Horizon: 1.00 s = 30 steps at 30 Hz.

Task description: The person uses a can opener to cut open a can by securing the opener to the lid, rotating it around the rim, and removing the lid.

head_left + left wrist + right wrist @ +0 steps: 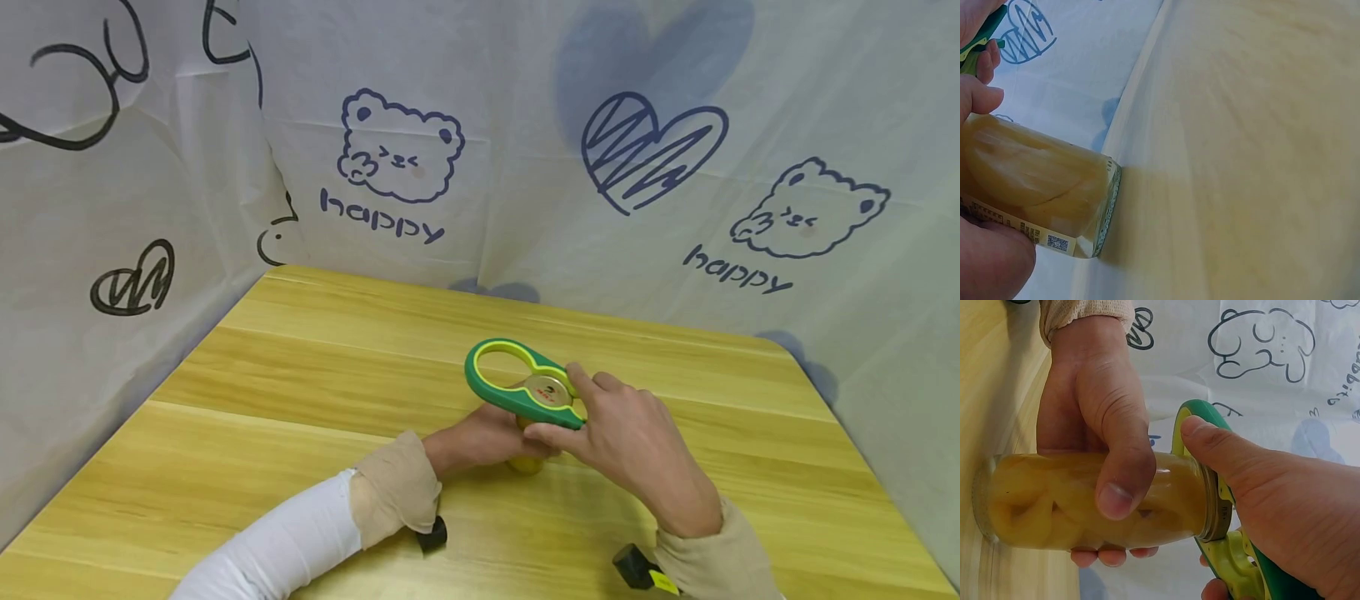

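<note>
My left hand grips a glass jar of yellow fruit pieces round its middle, thumb across the near side. The jar stands upright over the table; in the left wrist view its label and glass base show. A green and yellow jar opener lies across the top, one of its openings round the gold lid. My right hand holds the opener's right end, thumb on one edge and fingers on the other. Much of the jar is hidden by the opener and left hand in the head view.
The wood-grain table spreads round both hands. White cloth walls with drawn bears and hearts rise behind it and on the left. Small black wrist pieces hang below the sleeves.
</note>
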Motion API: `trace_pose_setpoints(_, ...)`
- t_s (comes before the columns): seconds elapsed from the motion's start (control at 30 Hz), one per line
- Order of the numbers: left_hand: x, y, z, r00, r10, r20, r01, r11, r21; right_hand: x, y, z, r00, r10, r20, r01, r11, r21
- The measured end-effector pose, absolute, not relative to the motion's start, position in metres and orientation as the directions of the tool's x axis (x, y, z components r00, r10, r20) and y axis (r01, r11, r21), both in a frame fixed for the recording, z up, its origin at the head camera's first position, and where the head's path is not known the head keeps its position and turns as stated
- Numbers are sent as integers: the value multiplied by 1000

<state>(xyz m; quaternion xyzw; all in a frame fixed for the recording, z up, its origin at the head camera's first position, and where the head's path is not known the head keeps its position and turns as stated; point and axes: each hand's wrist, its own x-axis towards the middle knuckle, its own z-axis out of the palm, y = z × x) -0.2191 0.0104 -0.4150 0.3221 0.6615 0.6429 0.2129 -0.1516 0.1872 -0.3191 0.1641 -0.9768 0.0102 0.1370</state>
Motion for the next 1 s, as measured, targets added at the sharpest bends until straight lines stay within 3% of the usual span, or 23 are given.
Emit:
trace_pose_setpoints(0.33,-220,8,-416,-676,722,149,176,-39,984,-153,188,-321,-899,-339,279,-344,939,33)
trace_pose_setpoints(0.6,-228,-2,-412,-533,819,213,349,-16,937,-151,190,-320,-889,-381,255,-394,919,-2)
trace_pose_setpoints(1.0,-236,-2,-414,-414,870,269,472,-47,880,-155,197,-321,-861,-446,245,-460,888,-1)
